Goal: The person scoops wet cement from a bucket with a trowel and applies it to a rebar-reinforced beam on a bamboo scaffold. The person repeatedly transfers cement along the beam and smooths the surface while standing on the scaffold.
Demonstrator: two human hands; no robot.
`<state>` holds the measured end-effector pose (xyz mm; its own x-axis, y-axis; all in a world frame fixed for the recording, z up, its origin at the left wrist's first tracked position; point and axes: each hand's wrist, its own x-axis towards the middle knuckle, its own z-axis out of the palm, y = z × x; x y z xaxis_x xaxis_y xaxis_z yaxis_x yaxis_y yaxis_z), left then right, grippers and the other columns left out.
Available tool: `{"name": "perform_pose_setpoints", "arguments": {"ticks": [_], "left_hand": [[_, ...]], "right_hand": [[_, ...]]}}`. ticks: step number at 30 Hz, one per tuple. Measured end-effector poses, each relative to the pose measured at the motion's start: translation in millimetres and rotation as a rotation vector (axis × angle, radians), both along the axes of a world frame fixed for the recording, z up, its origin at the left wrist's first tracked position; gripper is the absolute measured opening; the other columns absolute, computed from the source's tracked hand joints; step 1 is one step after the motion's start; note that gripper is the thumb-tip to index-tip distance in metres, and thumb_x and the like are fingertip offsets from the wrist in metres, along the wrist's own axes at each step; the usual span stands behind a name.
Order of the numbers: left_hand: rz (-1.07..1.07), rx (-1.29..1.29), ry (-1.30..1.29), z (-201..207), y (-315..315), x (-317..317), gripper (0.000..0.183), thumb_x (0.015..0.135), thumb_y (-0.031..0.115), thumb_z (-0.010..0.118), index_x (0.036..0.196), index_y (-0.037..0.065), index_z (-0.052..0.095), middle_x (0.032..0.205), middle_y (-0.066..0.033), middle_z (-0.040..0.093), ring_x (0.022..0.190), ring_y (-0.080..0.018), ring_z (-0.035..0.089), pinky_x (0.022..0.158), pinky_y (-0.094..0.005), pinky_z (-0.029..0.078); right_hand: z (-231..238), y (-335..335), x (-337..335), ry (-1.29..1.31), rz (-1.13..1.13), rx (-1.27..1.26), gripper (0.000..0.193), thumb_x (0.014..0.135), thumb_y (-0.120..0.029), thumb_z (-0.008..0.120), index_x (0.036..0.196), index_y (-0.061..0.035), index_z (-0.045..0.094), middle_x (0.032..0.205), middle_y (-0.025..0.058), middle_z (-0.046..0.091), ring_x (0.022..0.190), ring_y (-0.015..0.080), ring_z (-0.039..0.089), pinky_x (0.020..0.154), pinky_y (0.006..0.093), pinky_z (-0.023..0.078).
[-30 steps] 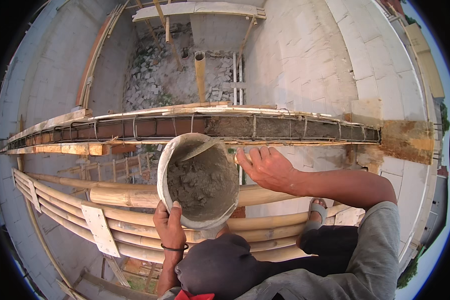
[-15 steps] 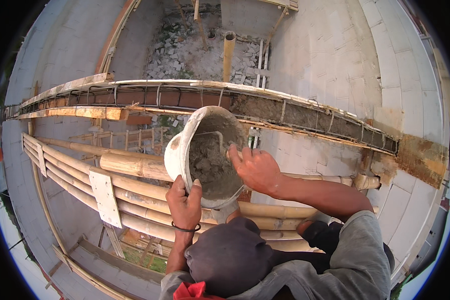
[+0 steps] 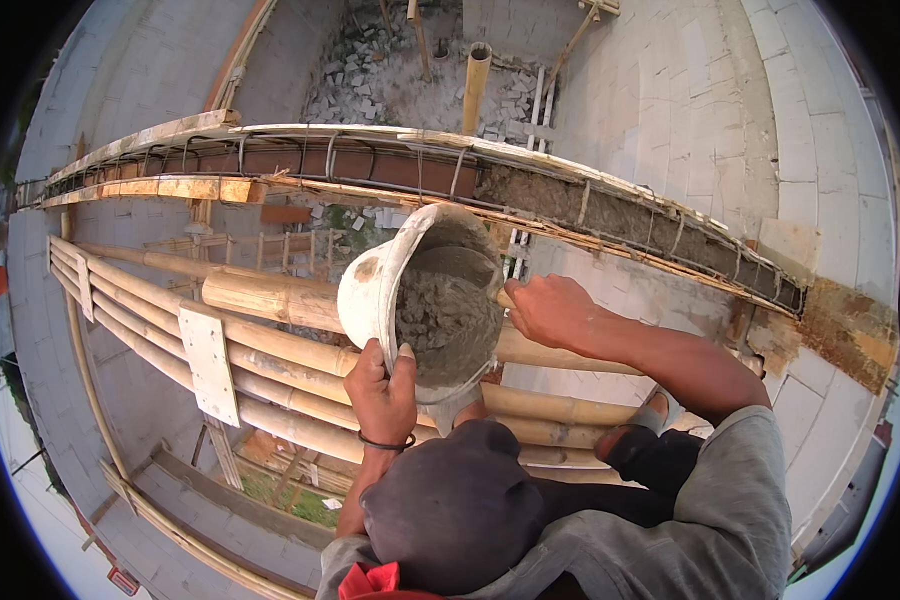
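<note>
A white bucket of wet grey concrete leans over, its mouth turned to the right, close to the near side of a narrow beam form. My left hand is closed on the bucket's near rim, thumb on top. My right hand is closed round the handle of a trowel at the bucket's right edge. The trowel's blade lies inside the bucket's mouth, coated grey and hard to tell from the concrete.
The wooden beam form holds steel bars, with concrete in its right part. Under my feet runs a platform of bamboo poles, with gaps and a drop beside it. An upright bamboo post and rubble lie beyond; block walls flank the space.
The bucket has shifted slightly right and tips more to the right. My right hand has moved right, drawing the trowel handle toward the bucket's edge. My left hand keeps its hold.
</note>
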<state>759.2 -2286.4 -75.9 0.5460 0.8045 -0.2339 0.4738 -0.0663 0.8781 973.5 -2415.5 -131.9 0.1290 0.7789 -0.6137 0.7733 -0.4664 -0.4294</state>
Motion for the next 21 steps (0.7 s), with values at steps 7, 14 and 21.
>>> {"name": "perform_pose_setpoints", "arguments": {"ticks": [7, 14, 21], "left_hand": [[0.083, -0.073, -0.140, -2, 3, -13, 0.009, 0.090, 0.005, 0.057, 0.083, -0.001, 0.055, 0.069, 0.0009, 0.050, 0.067, -0.0059, 0.041, 0.058, -0.0240, 0.036], [0.231, -0.161, -0.196, -6, 10, -26, 0.010, 0.091, 0.006, 0.054, 0.092, -0.002, 0.060, 0.076, 0.0029, 0.052, 0.071, -0.0047, 0.042, 0.061, -0.0227, 0.035], [0.434, -0.356, -0.342, -4, 21, -14, 0.017, 0.093, 0.005, 0.051, 0.103, -0.005, 0.061, 0.089, -0.0033, 0.061, 0.080, -0.0082, 0.052, 0.074, -0.0241, 0.044]], "right_hand": [[-25, -22, -20, 0.441, -0.107, 0.059, 0.033, 0.084, -0.024, 0.057, 0.108, -0.0012, 0.060, 0.090, 0.0255, 0.066, 0.088, 0.0447, 0.063, 0.080, 0.0513, 0.050], [-5, -11, -14, 0.564, -0.154, 0.166, 0.034, 0.084, -0.024, 0.056, 0.108, -0.0010, 0.063, 0.087, 0.0215, 0.066, 0.081, 0.0403, 0.063, 0.077, 0.0470, 0.051], [75, 9, 27, 0.706, -0.431, -0.066, 0.025, 0.085, -0.016, 0.052, 0.104, -0.0049, 0.063, 0.069, 0.0030, 0.057, 0.057, 0.0099, 0.052, 0.053, 0.0294, 0.045]]}}
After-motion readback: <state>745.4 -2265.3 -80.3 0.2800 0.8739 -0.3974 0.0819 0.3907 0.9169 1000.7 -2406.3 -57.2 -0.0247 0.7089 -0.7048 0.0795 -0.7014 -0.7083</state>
